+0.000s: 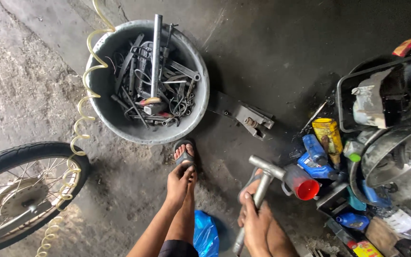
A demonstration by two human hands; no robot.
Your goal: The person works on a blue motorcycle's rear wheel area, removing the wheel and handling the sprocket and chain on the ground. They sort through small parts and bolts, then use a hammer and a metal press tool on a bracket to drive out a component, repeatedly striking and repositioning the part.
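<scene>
Clearly, the right hand (255, 223) is wrapped around the shaft of a T-shaped metal wrench (261, 183), its head just beside a red-mouthed funnel (302, 183). The left hand (178, 183) rests loosely on the left foot (186, 159), holding nothing. A swing could likely tip the funnel or strike the bare toes, since both sit close.
</scene>
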